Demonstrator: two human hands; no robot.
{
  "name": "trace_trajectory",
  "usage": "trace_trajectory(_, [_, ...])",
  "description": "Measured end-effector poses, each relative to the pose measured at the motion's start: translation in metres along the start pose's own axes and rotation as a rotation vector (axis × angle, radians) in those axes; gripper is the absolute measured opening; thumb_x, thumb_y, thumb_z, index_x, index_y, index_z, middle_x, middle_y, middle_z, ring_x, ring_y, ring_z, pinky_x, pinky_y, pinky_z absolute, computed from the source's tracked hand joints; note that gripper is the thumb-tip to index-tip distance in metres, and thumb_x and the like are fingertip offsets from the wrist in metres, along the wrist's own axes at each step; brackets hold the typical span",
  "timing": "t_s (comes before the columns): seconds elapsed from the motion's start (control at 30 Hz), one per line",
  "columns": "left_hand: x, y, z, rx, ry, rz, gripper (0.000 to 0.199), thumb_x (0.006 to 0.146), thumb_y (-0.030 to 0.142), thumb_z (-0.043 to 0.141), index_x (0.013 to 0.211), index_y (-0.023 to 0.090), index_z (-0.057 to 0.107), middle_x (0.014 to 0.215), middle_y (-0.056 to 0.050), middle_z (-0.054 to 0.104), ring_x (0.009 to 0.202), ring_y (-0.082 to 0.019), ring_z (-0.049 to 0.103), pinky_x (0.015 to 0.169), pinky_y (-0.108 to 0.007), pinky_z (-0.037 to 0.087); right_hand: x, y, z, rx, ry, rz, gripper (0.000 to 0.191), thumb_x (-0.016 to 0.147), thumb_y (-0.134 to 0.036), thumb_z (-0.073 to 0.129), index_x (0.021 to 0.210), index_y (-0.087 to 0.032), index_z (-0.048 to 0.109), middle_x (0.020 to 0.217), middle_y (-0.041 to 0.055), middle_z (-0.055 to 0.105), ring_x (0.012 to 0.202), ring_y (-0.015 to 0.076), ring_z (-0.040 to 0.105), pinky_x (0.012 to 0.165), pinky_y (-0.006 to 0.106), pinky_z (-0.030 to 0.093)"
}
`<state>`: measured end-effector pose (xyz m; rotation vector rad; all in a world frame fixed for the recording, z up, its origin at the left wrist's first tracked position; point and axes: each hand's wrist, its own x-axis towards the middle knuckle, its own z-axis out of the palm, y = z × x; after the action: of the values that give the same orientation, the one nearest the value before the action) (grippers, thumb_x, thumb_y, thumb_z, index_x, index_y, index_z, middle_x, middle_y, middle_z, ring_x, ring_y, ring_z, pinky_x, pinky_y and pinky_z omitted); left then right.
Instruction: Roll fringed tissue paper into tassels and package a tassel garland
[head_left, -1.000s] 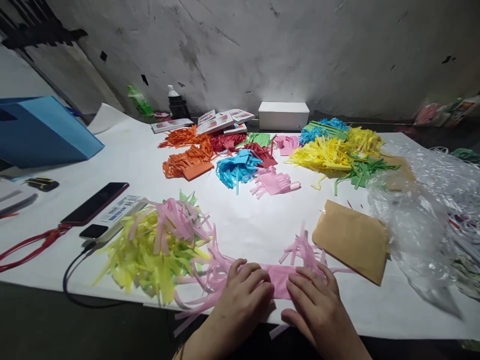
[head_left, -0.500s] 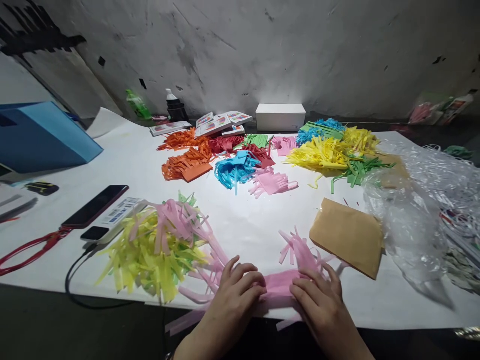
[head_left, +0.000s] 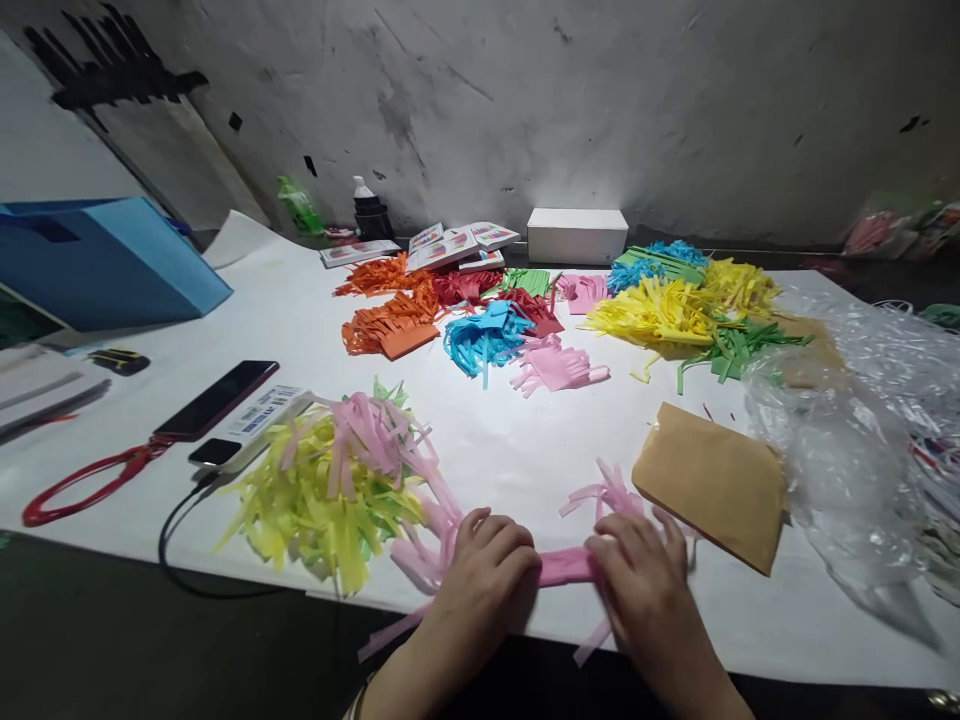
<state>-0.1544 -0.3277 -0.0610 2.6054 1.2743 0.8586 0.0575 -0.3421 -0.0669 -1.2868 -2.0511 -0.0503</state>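
A pink tissue-paper piece [head_left: 565, 567] with fringed ends lies at the table's near edge, its middle a narrow, dense band. My left hand [head_left: 491, 575] is closed on the left part of the band, fingers curled over it. On the right part, my right hand [head_left: 646, 580] is closed in the same way. Loose pink strips spread beyond both hands. Left of my left hand sits a heap of yellow-green fringe [head_left: 322, 500] with a pink fringe bunch [head_left: 371, 435] on top. The fingertips' undersides are hidden.
Orange [head_left: 390, 325], blue [head_left: 487, 335], red, pink, yellow [head_left: 652, 312] and green fringe bunches lie farther back. A brown envelope [head_left: 709, 485] and clear plastic [head_left: 840, 470] are at right. A phone [head_left: 217, 400], power bank [head_left: 262, 420] and cable lie left; a white box [head_left: 577, 236] stands behind.
The pink band between my hands has become narrower and denser. The whole view has shifted, so the table things appear farther right.
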Motion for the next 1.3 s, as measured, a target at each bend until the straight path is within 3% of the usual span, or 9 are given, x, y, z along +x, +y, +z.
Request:
trace_trajectory(0.1, [-0.002, -0.001, 0.003, 0.002, -0.022, 0.046, 0.010, 0.091, 0.013, 0.061, 0.087, 0.022, 0.063, 0.085, 0.001, 0.067, 0.088, -0.020, 0.057, 0.103, -0.045, 0.032, -0.007, -0.004, 0.000, 0.073, -0.037, -0.112, 0.014, 0.094, -0.013, 0.053, 0.096, -0.020, 0.064, 0.092, 0.0027, 0.068, 0.098, 0.0224, 0.059, 0.109, 0.049, 0.025])
trace_trajectory(0.2, [-0.001, 0.000, 0.005, 0.001, -0.004, 0.064, 0.007, 0.087, 0.018, 0.068, 0.085, 0.022, 0.062, 0.085, 0.001, 0.067, 0.087, -0.021, 0.056, 0.103, -0.046, 0.031, -0.011, -0.006, 0.004, 0.081, -0.012, -0.077, 0.019, 0.095, -0.010, 0.050, 0.086, -0.021, 0.063, 0.077, -0.0006, 0.064, 0.084, 0.0186, 0.057, 0.102, 0.044, 0.028])
trace_trajectory(0.37, [0.002, 0.002, 0.005, -0.045, 0.047, 0.140, 0.021, 0.096, 0.008, 0.048, 0.090, 0.021, 0.063, 0.089, -0.001, 0.068, 0.092, -0.019, 0.056, 0.107, -0.045, 0.028, -0.010, -0.011, 0.010, 0.083, -0.016, -0.096, 0.019, 0.100, -0.016, 0.047, 0.097, -0.020, 0.065, 0.081, 0.0003, 0.065, 0.082, 0.0181, 0.056, 0.102, 0.043, 0.028])
trace_trajectory(0.5, [0.003, -0.001, 0.003, -0.074, 0.046, 0.143, 0.026, 0.098, 0.010, 0.045, 0.083, 0.021, 0.062, 0.084, -0.001, 0.066, 0.089, -0.019, 0.055, 0.104, -0.044, 0.030, -0.016, -0.007, 0.007, 0.046, -0.003, -0.146, 0.032, 0.103, -0.012, 0.038, 0.086, -0.019, 0.064, 0.074, 0.0001, 0.061, 0.077, 0.0167, 0.053, 0.099, 0.040, 0.032])
trace_trajectory(0.7, [-0.002, 0.002, 0.000, -0.065, -0.018, 0.033, 0.014, 0.094, 0.013, 0.057, 0.083, 0.020, 0.060, 0.086, -0.001, 0.065, 0.084, -0.020, 0.054, 0.086, -0.039, 0.037, -0.033, 0.009, -0.005, 0.057, 0.062, -0.037, 0.027, 0.103, -0.016, 0.040, 0.093, -0.020, 0.065, 0.085, 0.0026, 0.065, 0.087, 0.0191, 0.057, 0.100, 0.043, 0.032])
trace_trajectory(0.93, [0.007, 0.010, 0.010, 0.179, -0.092, -0.170, 0.013, 0.088, 0.008, 0.056, 0.080, 0.018, 0.059, 0.088, -0.006, 0.063, 0.083, -0.024, 0.054, 0.083, -0.044, 0.036, -0.020, 0.000, 0.005, -0.211, 0.025, 0.171, 0.037, 0.105, -0.026, 0.035, 0.075, -0.021, 0.057, 0.078, 0.0053, 0.061, 0.082, 0.0245, 0.057, 0.088, 0.048, 0.034])
trace_trajectory(1.0, [0.009, 0.006, 0.010, 0.133, -0.094, -0.086, 0.014, 0.086, 0.005, 0.058, 0.085, 0.018, 0.060, 0.094, -0.005, 0.065, 0.087, -0.023, 0.055, 0.086, -0.044, 0.036, -0.016, -0.001, 0.004, -0.185, 0.049, 0.161, 0.035, 0.104, -0.023, 0.034, 0.082, -0.020, 0.060, 0.084, 0.0069, 0.063, 0.085, 0.0250, 0.057, 0.090, 0.048, 0.035])
trace_trajectory(1.1, [0.006, 0.003, 0.006, 0.032, -0.154, 0.108, 0.017, 0.086, 0.005, 0.062, 0.093, 0.020, 0.060, 0.095, -0.003, 0.066, 0.087, -0.021, 0.054, 0.089, -0.041, 0.035, -0.016, -0.002, -0.002, -0.031, -0.004, -0.027, 0.033, 0.103, -0.014, 0.032, 0.094, -0.019, 0.064, 0.091, 0.0063, 0.064, 0.087, 0.0214, 0.057, 0.089, 0.040, 0.039])
trace_trajectory(1.3, [-0.013, 0.012, -0.003, -0.087, -0.142, 0.243, 0.005, 0.095, 0.024, 0.061, 0.095, 0.019, 0.060, 0.087, -0.003, 0.066, 0.081, -0.021, 0.051, 0.078, -0.037, 0.037, -0.034, -0.002, -0.017, 0.103, -0.050, -0.220, 0.016, 0.100, -0.023, 0.051, 0.100, -0.016, 0.065, 0.090, 0.0055, 0.067, 0.089, 0.0224, 0.057, 0.087, 0.038, 0.042])
